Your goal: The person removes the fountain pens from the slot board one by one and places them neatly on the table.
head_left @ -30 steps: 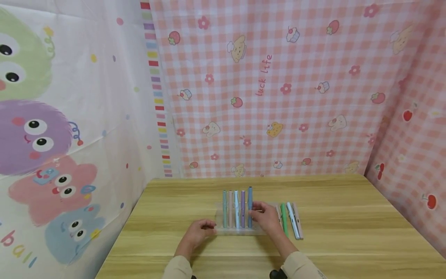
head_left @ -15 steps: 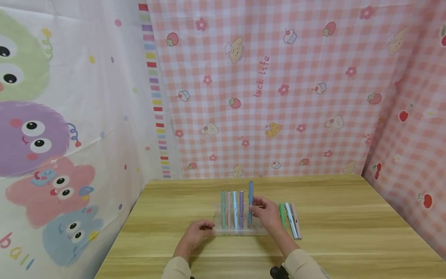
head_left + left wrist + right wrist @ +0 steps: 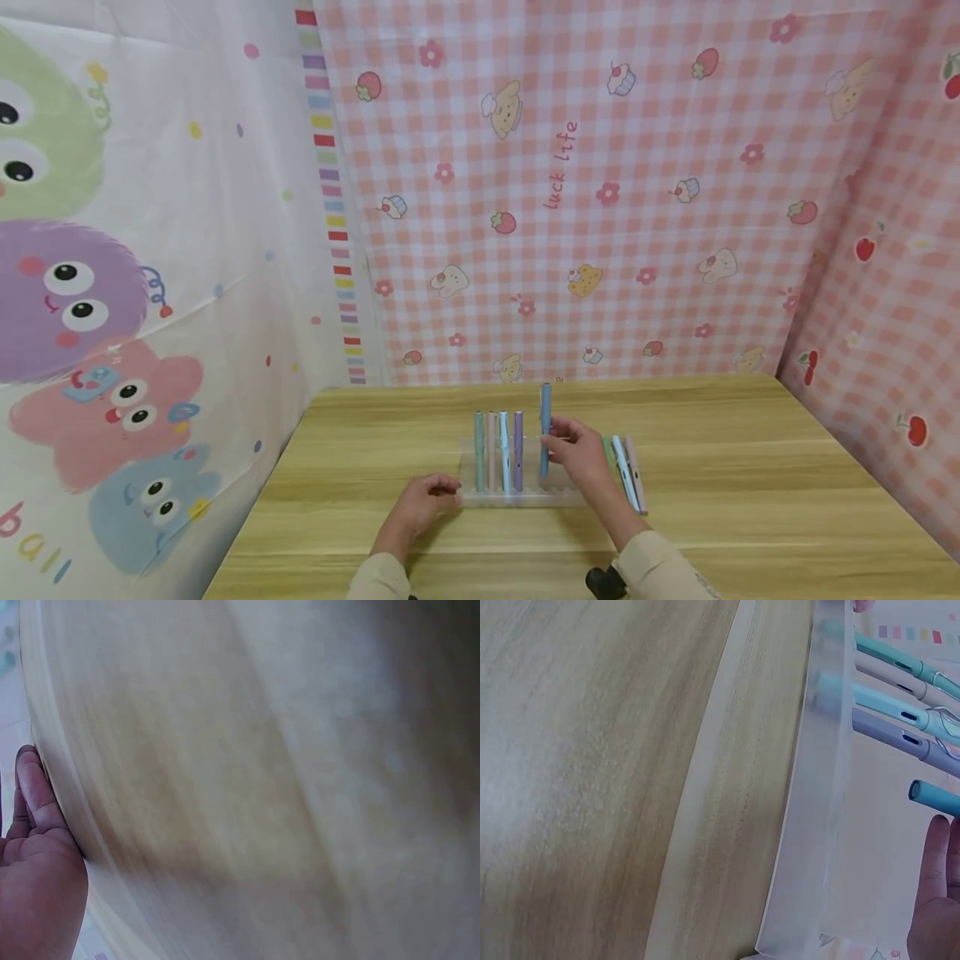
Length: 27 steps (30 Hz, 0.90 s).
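A pale wooden table (image 3: pixel 750 492) with long grain lines fills the lower part of the head view, lit evenly and softly. Behind it hangs a pink gingham cloth (image 3: pixel 637 250) printed with strawberries, cupcakes, flowers and the words "luck life", wrapping round to the right. On the left, a white cloth (image 3: pixel 150 250) shows fuzzy cartoon monsters in green, purple, pink and blue.

A wooden desk (image 3: pixel 750 500) stands in a corner hung with cloths. The far pink gingham cloth (image 3: pixel 637 250) shows strawberries, cupcakes, flowers and the words "luck life"; it runs on along the right. On the left hangs a white cloth (image 3: pixel 150 250) with fuzzy green, purple, pink and blue monsters.
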### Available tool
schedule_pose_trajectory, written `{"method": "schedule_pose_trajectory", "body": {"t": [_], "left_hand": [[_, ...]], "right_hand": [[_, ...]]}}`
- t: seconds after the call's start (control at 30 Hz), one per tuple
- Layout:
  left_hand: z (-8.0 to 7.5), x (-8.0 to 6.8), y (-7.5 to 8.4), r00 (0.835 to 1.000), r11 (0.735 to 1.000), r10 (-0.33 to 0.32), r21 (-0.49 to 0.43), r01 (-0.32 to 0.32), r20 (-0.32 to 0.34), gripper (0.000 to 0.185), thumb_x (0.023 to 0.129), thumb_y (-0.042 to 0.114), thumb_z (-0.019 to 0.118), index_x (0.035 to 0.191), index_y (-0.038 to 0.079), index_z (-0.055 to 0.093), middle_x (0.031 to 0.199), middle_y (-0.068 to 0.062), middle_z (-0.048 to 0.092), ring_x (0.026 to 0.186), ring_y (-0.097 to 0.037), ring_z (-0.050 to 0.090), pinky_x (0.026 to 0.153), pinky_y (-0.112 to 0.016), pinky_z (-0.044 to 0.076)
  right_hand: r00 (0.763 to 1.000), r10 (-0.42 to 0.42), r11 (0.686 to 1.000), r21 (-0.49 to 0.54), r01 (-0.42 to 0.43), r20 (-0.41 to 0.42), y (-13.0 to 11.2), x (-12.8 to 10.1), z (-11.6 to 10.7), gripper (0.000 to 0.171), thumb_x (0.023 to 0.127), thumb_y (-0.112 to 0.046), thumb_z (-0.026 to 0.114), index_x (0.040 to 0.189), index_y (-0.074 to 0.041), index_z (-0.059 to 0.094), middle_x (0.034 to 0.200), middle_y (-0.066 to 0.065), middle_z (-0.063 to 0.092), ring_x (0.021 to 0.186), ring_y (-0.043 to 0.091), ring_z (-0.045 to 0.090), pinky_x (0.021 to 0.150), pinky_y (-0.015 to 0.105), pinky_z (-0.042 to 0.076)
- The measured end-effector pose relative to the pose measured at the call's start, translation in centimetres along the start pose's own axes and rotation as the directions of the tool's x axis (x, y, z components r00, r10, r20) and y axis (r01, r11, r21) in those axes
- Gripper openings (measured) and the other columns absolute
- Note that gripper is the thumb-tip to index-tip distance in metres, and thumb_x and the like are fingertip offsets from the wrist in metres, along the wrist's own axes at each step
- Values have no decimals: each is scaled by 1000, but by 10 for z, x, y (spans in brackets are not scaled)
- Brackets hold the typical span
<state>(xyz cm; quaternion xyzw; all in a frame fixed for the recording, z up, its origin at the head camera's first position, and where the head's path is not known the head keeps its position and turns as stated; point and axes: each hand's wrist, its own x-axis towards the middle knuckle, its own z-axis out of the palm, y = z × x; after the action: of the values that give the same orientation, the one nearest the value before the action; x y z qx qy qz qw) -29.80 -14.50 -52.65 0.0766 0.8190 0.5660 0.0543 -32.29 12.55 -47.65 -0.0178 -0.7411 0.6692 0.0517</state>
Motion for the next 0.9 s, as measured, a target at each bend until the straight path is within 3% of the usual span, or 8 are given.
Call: {"method": "schedule_pose_trajectory", "body": {"t": [0.2,0.43,0.9], "left_hand": [[0,1,-1,1000,1000,3,1,-3,4,17,86,-2,72,100,-9,67,97,-9,67,86,-15,58,77,-30,50],[0,2,-3,1000,1000,0,9,0,5,18,86,-2,72,102,-8,67,96,-8,67,87,-15,58,76,-30,50],[-2,0,-2,1000,1000,5,12,-6,26,20,88,0,71,105,-9,66,100,-11,67,89,-17,59,78,-30,51]], "right_hand": [[1000,18,1000,-18,-18,-5,-4,-2,-4,30,93,-4,66,123,0,65,106,13,63,95,24,62,79,35,57],[1000,-2,1000,8,2,-7,-9,2,-15,33,93,-1,65,125,6,62,107,17,62,94,23,62,79,37,57],[999,35,999,-12,-35,-31,-27,19,-74,44,97,-5,60,139,5,50,112,13,56,96,19,61,82,34,56]]}}
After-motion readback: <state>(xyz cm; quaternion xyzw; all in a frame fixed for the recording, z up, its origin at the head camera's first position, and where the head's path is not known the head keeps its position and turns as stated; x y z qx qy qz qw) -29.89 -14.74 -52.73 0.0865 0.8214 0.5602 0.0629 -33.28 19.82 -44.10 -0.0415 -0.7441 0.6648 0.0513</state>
